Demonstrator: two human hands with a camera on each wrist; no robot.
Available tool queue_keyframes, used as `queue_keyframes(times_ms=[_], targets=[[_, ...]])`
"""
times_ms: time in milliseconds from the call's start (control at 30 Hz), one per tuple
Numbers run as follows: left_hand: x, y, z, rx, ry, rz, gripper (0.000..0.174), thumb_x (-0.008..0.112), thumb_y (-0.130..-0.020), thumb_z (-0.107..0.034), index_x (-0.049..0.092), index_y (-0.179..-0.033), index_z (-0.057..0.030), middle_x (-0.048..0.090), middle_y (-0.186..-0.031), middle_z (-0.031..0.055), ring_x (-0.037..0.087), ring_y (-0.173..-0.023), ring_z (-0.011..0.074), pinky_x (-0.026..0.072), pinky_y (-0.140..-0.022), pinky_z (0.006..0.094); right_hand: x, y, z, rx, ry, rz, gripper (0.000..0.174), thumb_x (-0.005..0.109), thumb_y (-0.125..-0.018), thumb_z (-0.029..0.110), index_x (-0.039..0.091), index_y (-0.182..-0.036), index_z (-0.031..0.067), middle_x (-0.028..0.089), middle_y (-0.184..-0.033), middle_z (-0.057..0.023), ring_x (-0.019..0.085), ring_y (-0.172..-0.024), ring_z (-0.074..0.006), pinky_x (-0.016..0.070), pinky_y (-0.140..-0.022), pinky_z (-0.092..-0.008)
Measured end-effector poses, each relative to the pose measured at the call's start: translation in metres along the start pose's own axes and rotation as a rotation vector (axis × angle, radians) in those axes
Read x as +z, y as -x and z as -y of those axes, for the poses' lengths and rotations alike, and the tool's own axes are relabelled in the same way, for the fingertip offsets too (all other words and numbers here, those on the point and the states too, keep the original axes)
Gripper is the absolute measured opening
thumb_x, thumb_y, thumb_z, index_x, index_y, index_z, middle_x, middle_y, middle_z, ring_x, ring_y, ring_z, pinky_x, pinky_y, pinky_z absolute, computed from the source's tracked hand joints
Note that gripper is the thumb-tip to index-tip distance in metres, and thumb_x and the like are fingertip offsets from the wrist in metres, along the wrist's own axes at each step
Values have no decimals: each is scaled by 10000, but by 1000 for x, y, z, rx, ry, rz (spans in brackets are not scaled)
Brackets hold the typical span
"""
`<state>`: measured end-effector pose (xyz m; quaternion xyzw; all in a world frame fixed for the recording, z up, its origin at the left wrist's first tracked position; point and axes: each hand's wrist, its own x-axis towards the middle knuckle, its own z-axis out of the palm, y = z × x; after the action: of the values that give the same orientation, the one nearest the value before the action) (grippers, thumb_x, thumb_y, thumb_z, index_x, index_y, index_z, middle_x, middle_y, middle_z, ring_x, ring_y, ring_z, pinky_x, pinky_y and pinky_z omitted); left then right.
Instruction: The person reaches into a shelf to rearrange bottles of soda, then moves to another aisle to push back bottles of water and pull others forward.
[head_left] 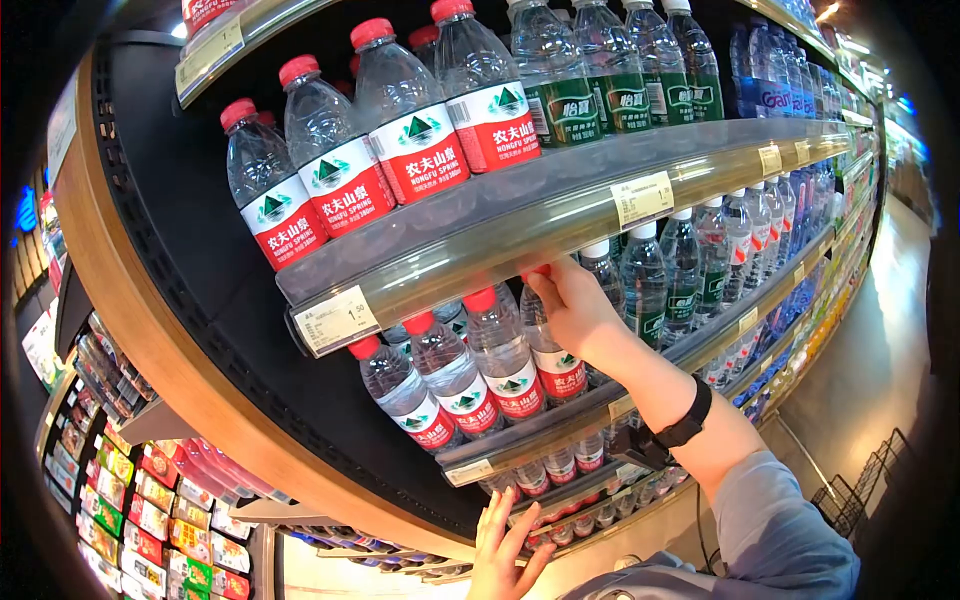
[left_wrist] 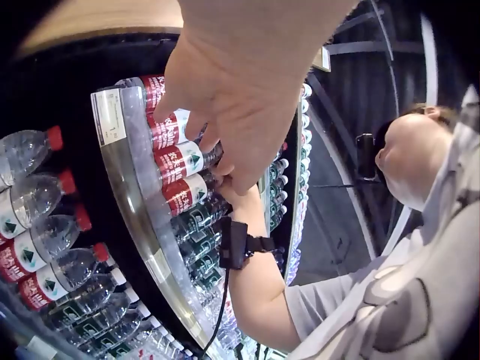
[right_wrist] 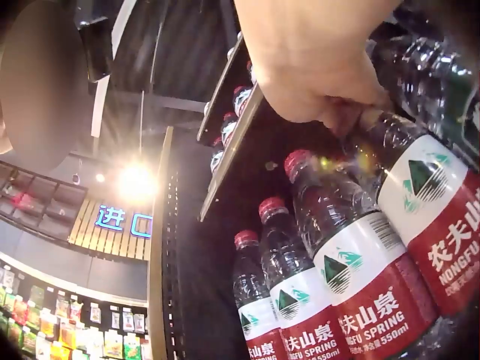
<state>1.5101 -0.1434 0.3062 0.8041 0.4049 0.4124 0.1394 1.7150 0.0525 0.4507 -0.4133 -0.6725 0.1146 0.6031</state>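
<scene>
**Q:** Where's the water bottle (head_left: 553, 365)?
**A:** Middle shelf (head_left: 530, 432), 4th red-capped one from the left; the right hand (head_left: 572, 305) clamps its top.
**Q:** The left hand (head_left: 505, 545)?
**A:** Fingers straight and apart, low against the lower shelf (head_left: 585, 497).

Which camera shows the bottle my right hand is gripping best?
The right wrist view: the bottle is close, label readable, the right hand gripping its neck. The head view shows it small among its row. In the left wrist view the left hand covers the grip.
</scene>
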Motion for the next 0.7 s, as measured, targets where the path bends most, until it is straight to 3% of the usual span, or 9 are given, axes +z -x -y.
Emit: queue_keyframes(times_ms=[133,200,267,333,400,467,533,633,700], targets=[[1,-1,1,-20,22,10,542,711,-837,-119,528,-1345,-66,338,-1502,213,307,-1396,404,303,-1106,473,-2,3,0,5,7,10,228,502,-968,29,512,-1194,2,634,-1040,-172,608,-965,-263,468,-880,-328],[0,-1,3,-28,22,3,538,708,-838,-117,529,-1344,-67,342,-1501,211,306,-1396,403,300,-1107,475,-2,2,-2,-27,-38,7,364,518,-922,39,449,-1278,7,553,-1201,-284,498,-1135,-474,436,-922,-466],[-2,0,5,-22,23,20,527,697,-844,-114,531,-1342,-67,347,-1497,210,303,-1396,405,289,-1113,475,0,3,-5,-56,-78,15,372,510,-920,37,448,-1285,11,539,-1211,-282,486,-1147,-473,430,-931,-468],[-3,1,6,-39,35,27,532,693,-846,-115,525,-1349,-72,321,-1510,205,270,-1409,410,266,-1123,484,0,5,2,-186,52,-37,274,468,-955,-11,495,-1227,6,570,-1205,-189,555,-1117,-293,419,-965,-347],[-4,0,5,-15,-12,-49,468,659,-855,-87,555,-1310,-53,436,-1433,222,393,-1341,395,337,-1090,456,-5,7,1,-226,16,-59,296,480,-936,-14,495,-1231,9,561,-1197,-199,544,-1130,-358,418,-968,-372],[-5,4,14,-30,1,-17,506,705,-834,-143,553,-1305,-38,394,-1452,244,358,-1357,426,306,-1096,495,-11,10,15,-322,146,-47,407,501,-878,-16,456,-1283,-4,495,-1234,-283,469,-1134,-491,421,-944,-461],[-6,7,19,-38,17,15,555,751,-813,-199,551,-1300,-23,352,-1472,266,323,-1374,456,275,-1102,533,-13,13,26,-332,177,-28,410,505,-868,-24,468,-1276,-7,491,-1240,-271,481,-1113,-481,418,-944,-466],[-8,12,21,-45,1,5,551,755,-803,-160,555,-1298,-26,349,-1478,262,320,-1379,451,291,-1106,493,-12,17,28,-407,139,-19,399,521,-849,-31,504,-1246,-4,518,-1216,-250,496,-1091,-458,415,-942,-471],[-9,17,24,-52,24,-22,551,751,-804,-158,554,-1301,-26,341,-1482,265,312,-1386,445,289,-1106,502,-16,15,23,-548,333,8,345,548,-871,-29,545,-1215,10,557,-1200,-203,532,-1111,-408,443,-934,-420]])
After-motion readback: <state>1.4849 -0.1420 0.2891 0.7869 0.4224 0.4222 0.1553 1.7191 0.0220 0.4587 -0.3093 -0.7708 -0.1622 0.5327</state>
